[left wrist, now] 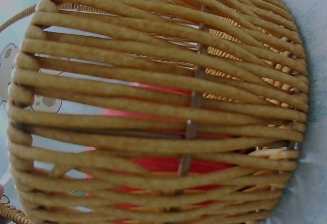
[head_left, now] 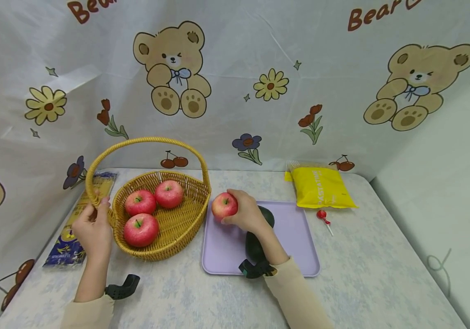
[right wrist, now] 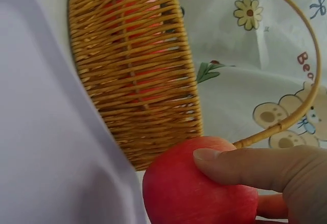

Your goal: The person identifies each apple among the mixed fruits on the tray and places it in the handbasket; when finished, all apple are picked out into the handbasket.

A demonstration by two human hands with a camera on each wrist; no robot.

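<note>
In the head view my left hand pinches the handle of a yellow wicker basket near its left base. Several ribs of the basket wall fill the left wrist view, with red showing through the gaps. Inside the basket lie three red apples. My right hand grips another apple by its side, over the upper left corner of a lilac tray. A dark green avocado-like fruit lies on the tray, partly hidden under my right forearm.
At the back right lies a yellow packet, with a red lollipop in front of it. A blue and yellow pasta bag lies left of the basket, partly behind my left hand. A bear-printed cloth hangs behind the table.
</note>
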